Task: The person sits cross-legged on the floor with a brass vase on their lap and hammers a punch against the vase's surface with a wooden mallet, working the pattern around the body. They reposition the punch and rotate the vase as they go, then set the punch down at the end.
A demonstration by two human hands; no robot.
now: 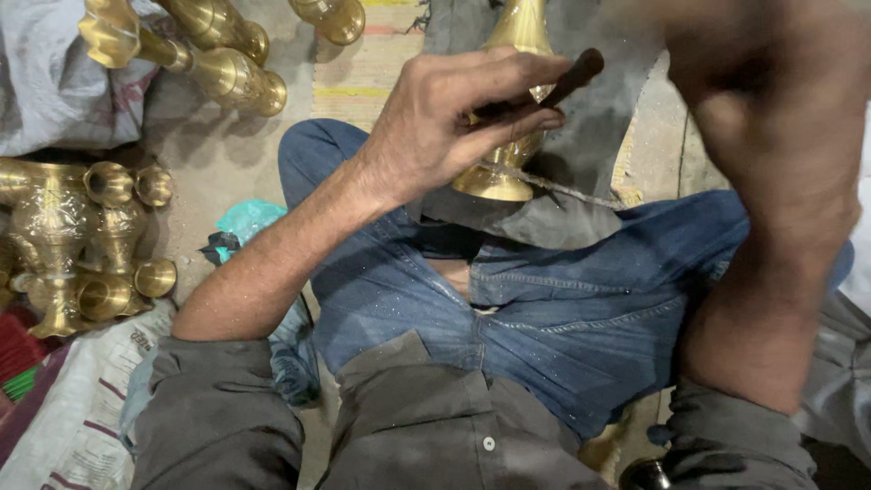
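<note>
just the one cam, head-mounted, looking almost straight down at the person's own lap and jeans (544, 318) from really close up, floor (218, 154) filling the top edge. no second view.

This is a small metalworking workshop where the work is done seated on the floor. Finished brass vessels (86, 240) are heaped at nine o'clock and more brass pieces (195, 50) lie at eleven o'clock on the bare, dusty concrete floor (213, 154). Metal dust speckles the worker's jeans (562, 318), and printed sacks (82, 417) lie at eight o'clock.
</note>
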